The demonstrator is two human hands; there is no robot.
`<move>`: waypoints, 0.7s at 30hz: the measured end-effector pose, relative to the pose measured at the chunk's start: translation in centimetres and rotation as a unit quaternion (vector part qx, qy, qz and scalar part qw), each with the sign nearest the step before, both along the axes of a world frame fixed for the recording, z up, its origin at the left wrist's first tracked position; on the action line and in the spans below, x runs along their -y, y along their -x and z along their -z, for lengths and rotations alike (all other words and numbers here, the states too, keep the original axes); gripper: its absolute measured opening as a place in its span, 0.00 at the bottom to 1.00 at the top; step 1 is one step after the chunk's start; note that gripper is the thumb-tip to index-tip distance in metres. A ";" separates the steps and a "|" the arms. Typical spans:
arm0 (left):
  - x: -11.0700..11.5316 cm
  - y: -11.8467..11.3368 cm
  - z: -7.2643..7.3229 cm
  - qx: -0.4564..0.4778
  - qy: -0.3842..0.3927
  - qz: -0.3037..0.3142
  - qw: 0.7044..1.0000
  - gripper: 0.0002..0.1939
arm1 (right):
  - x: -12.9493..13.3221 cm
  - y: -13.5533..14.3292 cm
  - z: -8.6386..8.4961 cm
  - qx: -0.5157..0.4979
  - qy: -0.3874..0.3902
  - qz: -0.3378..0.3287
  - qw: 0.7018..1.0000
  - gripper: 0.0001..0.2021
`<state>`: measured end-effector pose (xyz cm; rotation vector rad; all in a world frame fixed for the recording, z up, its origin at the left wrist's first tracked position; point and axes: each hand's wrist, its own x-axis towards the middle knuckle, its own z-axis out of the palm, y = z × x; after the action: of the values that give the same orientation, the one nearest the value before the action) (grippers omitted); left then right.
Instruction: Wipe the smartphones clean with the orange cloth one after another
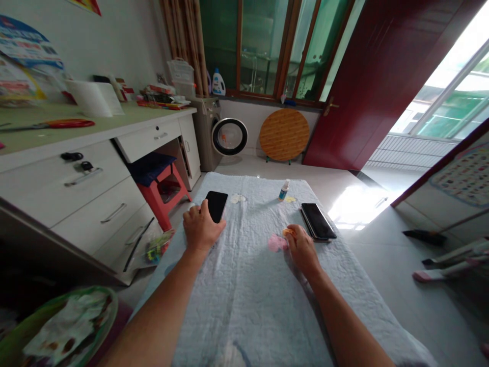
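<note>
My left hand [201, 227] grips a black smartphone [217, 205] at its near end, thumb on one edge and fingers at the other. The phone lies on the light blue cloth cover [244, 285], its dark screen facing up. In my right hand [303, 250] a small orange piece [288, 232], perhaps a wiping cloth, is pinched between the fingers; most of it is hidden. Just right of that hand lies a second dark smartphone [318, 221], seemingly on top of another flat thing. Beyond both hands, a small spray bottle [283, 190] with a blue label stands upright.
At left is a white desk [145, 125] with drawers, a paper roll [95, 97] and red-handled scissors [71, 124]. A red stool [168, 188] sits under it. A bin [110, 321] stands at lower left. Behind are a washing machine [206, 135] and a round wooden board [284, 135].
</note>
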<state>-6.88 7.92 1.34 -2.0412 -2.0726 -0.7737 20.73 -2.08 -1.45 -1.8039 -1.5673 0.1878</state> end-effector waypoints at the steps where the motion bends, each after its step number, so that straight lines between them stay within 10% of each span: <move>1: 0.2 -0.2 -0.3 0.010 -0.031 0.028 0.999 0.36 | 0.0 -0.1 -0.2 -0.023 -0.003 0.003 1.000 0.14; 10: 3.9 -5.2 0.4 0.097 -0.001 0.238 0.966 0.32 | -0.2 -1.1 0.1 -0.149 -0.010 0.048 0.988 0.21; 21: 5.4 -7.4 2.2 0.049 0.099 0.211 0.971 0.31 | 0.4 0.0 -0.8 -0.005 0.025 -0.031 0.999 0.15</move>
<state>0.56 2.57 -0.84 -2.6576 -1.8466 -0.7614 20.73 -2.45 -0.69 -1.7902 -1.6255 0.2662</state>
